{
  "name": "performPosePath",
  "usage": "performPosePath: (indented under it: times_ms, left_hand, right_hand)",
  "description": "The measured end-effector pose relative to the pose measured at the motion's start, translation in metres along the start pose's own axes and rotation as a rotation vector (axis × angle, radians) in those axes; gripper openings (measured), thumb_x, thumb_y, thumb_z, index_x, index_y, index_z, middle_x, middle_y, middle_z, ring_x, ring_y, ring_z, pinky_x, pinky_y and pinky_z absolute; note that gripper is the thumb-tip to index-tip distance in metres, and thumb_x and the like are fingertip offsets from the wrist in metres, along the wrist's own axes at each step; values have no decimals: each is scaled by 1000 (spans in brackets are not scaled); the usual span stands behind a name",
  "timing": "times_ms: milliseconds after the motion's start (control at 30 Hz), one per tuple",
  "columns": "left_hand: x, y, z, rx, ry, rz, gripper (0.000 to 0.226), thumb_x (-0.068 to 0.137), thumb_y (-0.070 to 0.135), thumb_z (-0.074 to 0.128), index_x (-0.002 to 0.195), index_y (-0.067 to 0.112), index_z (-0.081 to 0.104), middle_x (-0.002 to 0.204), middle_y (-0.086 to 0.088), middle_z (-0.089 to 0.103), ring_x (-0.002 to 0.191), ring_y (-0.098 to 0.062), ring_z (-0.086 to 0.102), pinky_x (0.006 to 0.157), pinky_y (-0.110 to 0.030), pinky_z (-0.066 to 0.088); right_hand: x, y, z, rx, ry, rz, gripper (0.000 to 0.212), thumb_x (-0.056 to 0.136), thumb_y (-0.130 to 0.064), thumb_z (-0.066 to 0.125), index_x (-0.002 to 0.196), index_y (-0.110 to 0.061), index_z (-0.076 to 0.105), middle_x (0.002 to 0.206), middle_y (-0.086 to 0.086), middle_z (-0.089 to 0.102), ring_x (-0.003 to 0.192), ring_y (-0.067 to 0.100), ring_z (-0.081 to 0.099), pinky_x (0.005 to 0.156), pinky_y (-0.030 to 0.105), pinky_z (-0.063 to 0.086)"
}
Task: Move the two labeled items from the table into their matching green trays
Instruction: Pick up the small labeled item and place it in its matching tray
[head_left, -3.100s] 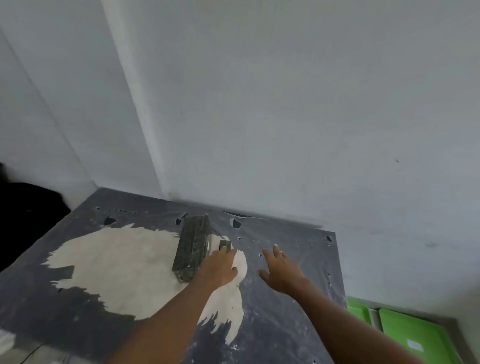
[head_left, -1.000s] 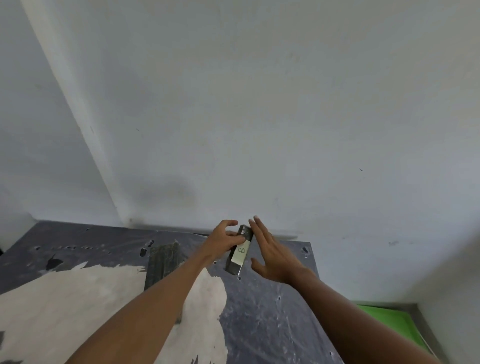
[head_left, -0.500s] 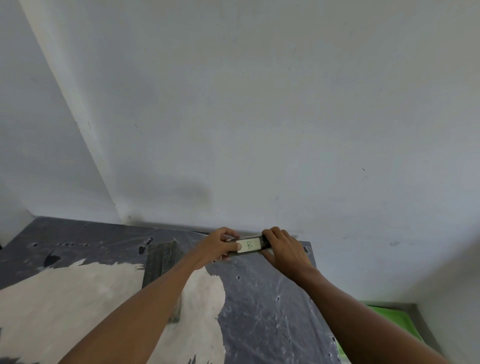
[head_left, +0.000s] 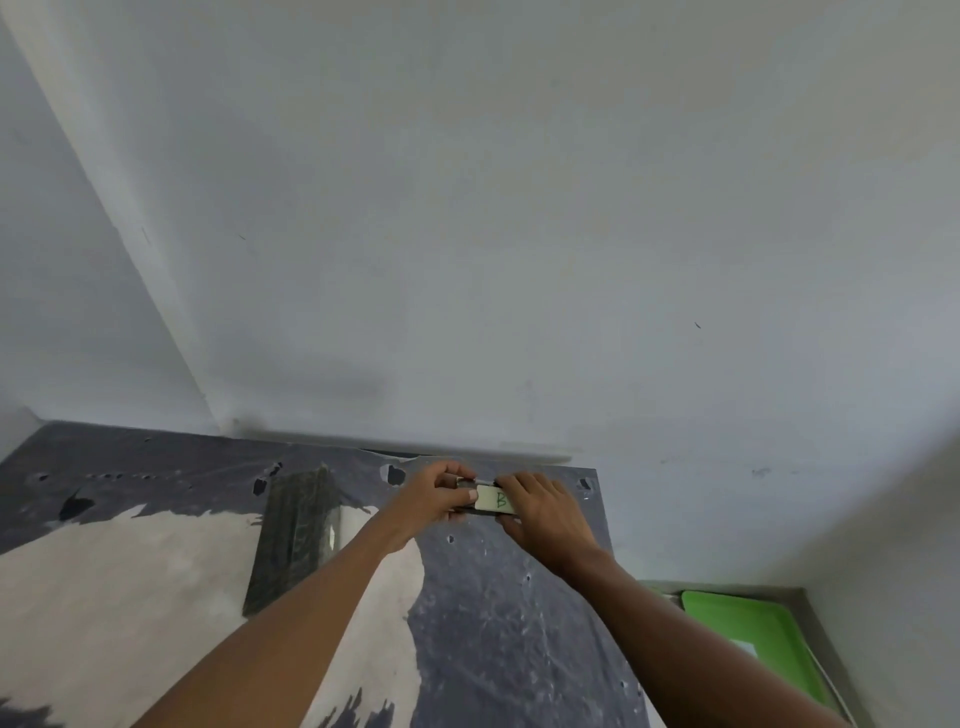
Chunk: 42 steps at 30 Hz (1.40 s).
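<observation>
While the head view is taken up mostly by a pale wall (head_left: 519, 208), the action is found low in the frame, above the far edge of a dark, worn tabletop (head_left: 493, 623) marked by a large pale patch (head_left: 130, 587). A small dark block (head_left: 488, 501) bearing a pale label (head_left: 493, 500) with a green letter B is held between both hands, lifted clear of the tabletop as far as can be judged. The left hand (head_left: 431, 501) is closed around the block's left end, thumb laid on the label's edge; the right hand (head_left: 545, 512) is closed on the right end, fingers curled over the top. The label is turned up toward the camera. A second item, a long dark slab (head_left: 296, 535), is seen lying flat on the tabletop just left of the left forearm, partly on the pale patch; its label cannot be read. A green tray (head_left: 748, 629) is seen below the tabletop's right edge, well apart from the hands, with a small white tag (head_left: 745, 648) inside, its letter too small to tell.
</observation>
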<state>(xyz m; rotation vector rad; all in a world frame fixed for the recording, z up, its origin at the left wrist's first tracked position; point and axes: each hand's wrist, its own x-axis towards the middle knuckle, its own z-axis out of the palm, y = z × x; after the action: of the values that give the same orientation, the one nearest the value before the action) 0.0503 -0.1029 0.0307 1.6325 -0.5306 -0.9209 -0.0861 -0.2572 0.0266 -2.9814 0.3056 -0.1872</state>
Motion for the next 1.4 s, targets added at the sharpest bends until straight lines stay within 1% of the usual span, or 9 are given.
performPosePath:
  times_ms: [200, 367, 500, 600, 733, 833, 1067, 1200, 1400]
  left_hand:
    - [-25, -18, 39, -35, 124, 9, 28, 92, 5, 67, 119, 7, 62, 108, -12, 68, 94, -20, 72, 78, -28, 63]
    - [-51, -24, 62, -65, 83, -12, 34, 92, -1, 65, 125, -3, 57, 116, -21, 64, 109, -36, 67, 91, -42, 60]
    - [-62, -31, 78, -39, 32, 8, 31, 93, 2, 65, 123, -1, 57, 114, -18, 63, 102, -29, 68, 82, -30, 62]
    - [-66, -40, 94, -42, 18, -1, 26, 94, 2, 62, 120, -2, 58, 117, -24, 62, 104, -31, 67, 85, -37, 62]
    - [-75, -52, 123, -14, -34, 15, 22, 94, 6, 63, 116, 2, 61, 118, -22, 63, 105, -30, 68, 80, -32, 63]
    - [-81, -57, 151, 4, -65, -1, 22, 94, 6, 64, 115, 3, 63, 116, -19, 65, 107, -30, 68, 89, -43, 61]
    - [-63, -50, 236, 45, -110, -15, 23, 95, 5, 62, 118, 2, 61, 115, -19, 65, 100, -25, 67, 86, -41, 61]
    - [-44, -50, 309, 40, -128, -34, 18, 93, 4, 63, 110, 9, 63, 110, -16, 64, 99, -27, 67, 93, -53, 57]
    - [-22, -46, 442, 200, -110, -39, 17, 92, 12, 66, 108, 17, 65, 111, -13, 67, 100, -26, 69, 83, -41, 62]
  right_hand:
    - [-38, 7, 2, 22, -32, 23, 44, 94, -32, 56, 135, -21, 45, 128, 3, 57, 111, 26, 55, 89, 38, 45]
    - [-77, 5, 0, 49, -21, 49, 41, 91, -32, 60, 130, -26, 48, 124, -2, 59, 109, 24, 56, 85, 36, 46]
    - [-101, 5, -5, 34, 28, 101, 38, 90, -28, 62, 126, -27, 54, 122, -2, 61, 108, 24, 57, 87, 37, 48]
    - [-124, 6, -4, 4, 35, 139, 37, 88, -25, 61, 125, -25, 55, 119, 0, 62, 108, 26, 57, 91, 37, 46]
    - [-163, 16, 0, -16, -12, 176, 45, 88, -25, 60, 132, -24, 49, 125, 1, 58, 114, 28, 54, 95, 38, 43]
    - [-190, 32, 1, -4, -37, 200, 47, 87, -28, 62, 132, -25, 49, 126, 1, 58, 115, 28, 54, 94, 40, 45]
    - [-241, 99, -10, -9, -9, 241, 46, 84, -24, 65, 128, -22, 53, 121, 3, 60, 111, 29, 56, 91, 40, 46]
    - [-278, 164, -18, -10, -12, 255, 46, 84, -20, 62, 129, -22, 53, 122, 2, 60, 112, 29, 55, 93, 39, 46]
    - [-345, 283, -36, -17, -69, 243, 48, 86, -20, 60, 133, -20, 51, 128, 3, 59, 118, 29, 52, 100, 38, 41]
